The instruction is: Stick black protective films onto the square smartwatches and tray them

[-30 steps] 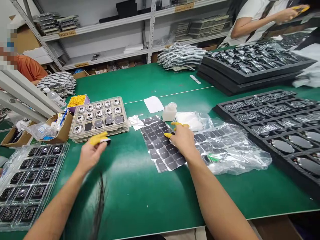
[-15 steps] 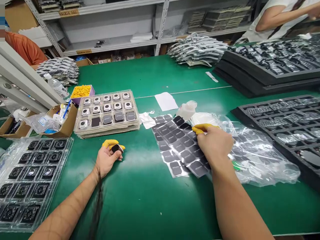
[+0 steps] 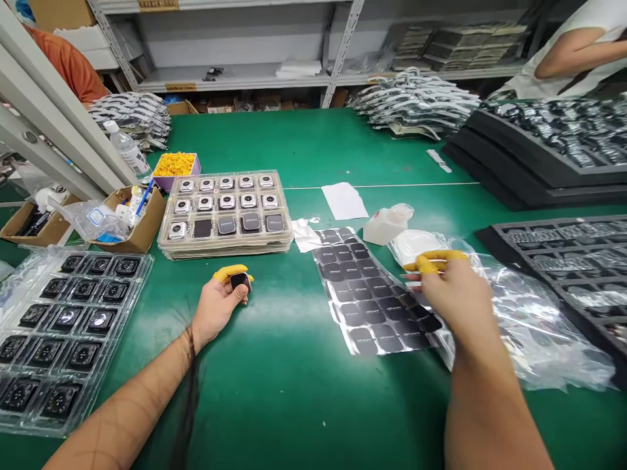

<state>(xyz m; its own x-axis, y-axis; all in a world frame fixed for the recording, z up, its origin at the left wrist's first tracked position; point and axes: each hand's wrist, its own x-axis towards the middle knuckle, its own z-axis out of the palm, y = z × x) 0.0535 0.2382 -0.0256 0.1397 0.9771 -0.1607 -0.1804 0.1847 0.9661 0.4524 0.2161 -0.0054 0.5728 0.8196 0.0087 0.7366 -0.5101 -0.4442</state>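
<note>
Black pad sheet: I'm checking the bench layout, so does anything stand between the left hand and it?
Nothing visible does: only the green bench mat lies between the left hand and the black pad sheet.

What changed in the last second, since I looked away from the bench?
The right hand has let go of the black-pad sheet, which now lies flat, and moved right over the plastic bag. The left hand still holds the small black square piece. The stacked trays stayed put.

A blister tray (image 3: 73, 339) was placed at the bench (image 3: 304, 418) left edge, with stacked watch trays (image 3: 225, 214) behind it; a pad sheet (image 3: 367, 294) was laid right of centre, and foam trays (image 3: 553, 254) were set along the right edge.
</note>
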